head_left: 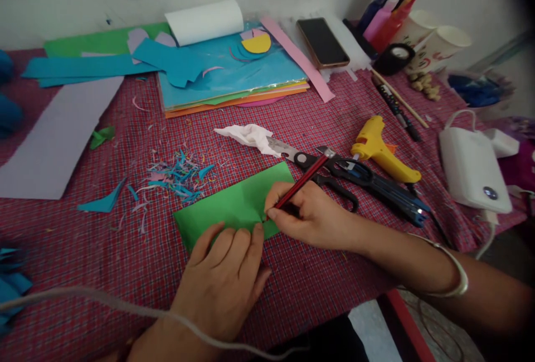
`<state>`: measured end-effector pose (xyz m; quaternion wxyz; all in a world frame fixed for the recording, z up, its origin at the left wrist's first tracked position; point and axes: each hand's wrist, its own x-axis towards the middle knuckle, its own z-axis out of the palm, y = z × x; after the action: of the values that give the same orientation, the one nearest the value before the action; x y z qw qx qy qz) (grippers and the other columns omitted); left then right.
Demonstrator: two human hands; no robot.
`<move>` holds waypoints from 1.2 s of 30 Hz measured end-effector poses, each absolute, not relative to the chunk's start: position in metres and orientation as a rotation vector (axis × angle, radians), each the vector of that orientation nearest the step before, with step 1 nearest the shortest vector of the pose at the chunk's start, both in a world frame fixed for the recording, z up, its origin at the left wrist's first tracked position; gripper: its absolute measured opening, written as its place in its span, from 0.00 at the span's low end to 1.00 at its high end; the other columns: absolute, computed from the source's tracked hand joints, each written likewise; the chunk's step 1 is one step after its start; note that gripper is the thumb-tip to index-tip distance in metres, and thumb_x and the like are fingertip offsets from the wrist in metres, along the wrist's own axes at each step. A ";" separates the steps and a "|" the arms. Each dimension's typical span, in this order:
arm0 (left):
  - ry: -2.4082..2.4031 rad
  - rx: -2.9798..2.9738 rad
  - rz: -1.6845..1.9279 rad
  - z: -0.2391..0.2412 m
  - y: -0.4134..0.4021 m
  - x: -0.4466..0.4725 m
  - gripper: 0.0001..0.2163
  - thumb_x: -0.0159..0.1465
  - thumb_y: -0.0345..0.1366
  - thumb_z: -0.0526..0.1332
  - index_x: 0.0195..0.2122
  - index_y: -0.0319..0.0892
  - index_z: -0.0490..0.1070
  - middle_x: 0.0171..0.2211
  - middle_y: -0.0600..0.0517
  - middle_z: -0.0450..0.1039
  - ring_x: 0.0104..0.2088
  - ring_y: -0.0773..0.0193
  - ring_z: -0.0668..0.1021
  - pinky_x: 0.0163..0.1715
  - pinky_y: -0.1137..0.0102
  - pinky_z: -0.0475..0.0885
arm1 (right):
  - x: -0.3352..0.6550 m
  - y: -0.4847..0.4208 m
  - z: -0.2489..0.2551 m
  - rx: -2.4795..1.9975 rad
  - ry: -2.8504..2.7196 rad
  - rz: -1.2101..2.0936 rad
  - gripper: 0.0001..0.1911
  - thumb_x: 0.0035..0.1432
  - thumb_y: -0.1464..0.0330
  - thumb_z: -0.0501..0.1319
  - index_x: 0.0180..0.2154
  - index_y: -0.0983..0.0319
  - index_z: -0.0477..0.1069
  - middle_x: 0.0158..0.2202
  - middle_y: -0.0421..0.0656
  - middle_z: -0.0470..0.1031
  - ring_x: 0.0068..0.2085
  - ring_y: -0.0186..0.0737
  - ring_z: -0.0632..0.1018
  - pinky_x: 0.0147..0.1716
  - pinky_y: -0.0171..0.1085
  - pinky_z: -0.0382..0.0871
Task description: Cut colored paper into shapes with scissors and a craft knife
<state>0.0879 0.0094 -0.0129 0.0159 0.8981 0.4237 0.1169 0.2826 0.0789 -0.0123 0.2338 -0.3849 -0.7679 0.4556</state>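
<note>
A folded green paper (234,203) lies on the red checked tablecloth (104,250) in front of me. My left hand (223,284) rests flat on the paper's near edge with its fingers stretched out. My right hand (307,217) is closed around a red pencil (303,181), whose tip touches the green paper near its right edge. Black-handled scissors (330,169) lie just behind my right hand.
A yellow glue gun (382,150) and a white power bank (474,169) lie to the right. A stack of coloured paper (234,80), a phone (322,43), paper cups (434,44), a crumpled tissue (248,134), paper scraps (179,175) and a lilac sheet (54,139) lie further back and left.
</note>
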 end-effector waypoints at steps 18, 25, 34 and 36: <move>1.314 2.783 0.424 -0.011 0.016 0.089 0.12 0.61 0.33 0.57 0.45 0.36 0.71 0.34 0.49 0.74 0.36 0.58 0.73 0.46 0.59 0.65 | 0.276 0.078 -0.018 -1.128 -2.043 1.250 0.05 0.60 0.70 0.54 0.31 0.62 0.64 0.24 0.36 0.65 0.24 0.30 0.67 0.23 0.31 0.59; 1.334 2.786 0.431 -0.010 0.017 0.091 0.11 0.63 0.33 0.54 0.43 0.37 0.71 0.33 0.50 0.74 0.35 0.58 0.73 0.46 0.59 0.65 | 0.270 0.080 -0.015 -1.125 -2.020 1.286 0.04 0.61 0.70 0.54 0.32 0.62 0.65 0.23 0.35 0.63 0.24 0.30 0.67 0.22 0.30 0.59; 1.316 2.764 0.450 -0.011 0.016 0.089 0.11 0.62 0.32 0.56 0.44 0.37 0.70 0.33 0.49 0.74 0.35 0.59 0.74 0.45 0.58 0.66 | 0.265 0.081 -0.013 -1.119 -1.966 1.303 0.04 0.60 0.70 0.55 0.33 0.63 0.66 0.25 0.37 0.66 0.26 0.31 0.69 0.24 0.31 0.61; 1.313 2.779 0.444 -0.011 0.016 0.088 0.11 0.62 0.33 0.56 0.44 0.37 0.71 0.35 0.49 0.75 0.36 0.58 0.74 0.45 0.59 0.66 | 0.265 0.081 -0.013 -1.093 -1.891 1.346 0.04 0.60 0.70 0.55 0.33 0.63 0.66 0.26 0.37 0.67 0.27 0.31 0.69 0.24 0.30 0.62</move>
<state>0.0878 0.0158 -0.0112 0.0182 0.8948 0.4226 0.1429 0.2649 0.0813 -0.0135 0.2843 -0.4084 -0.7066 0.5030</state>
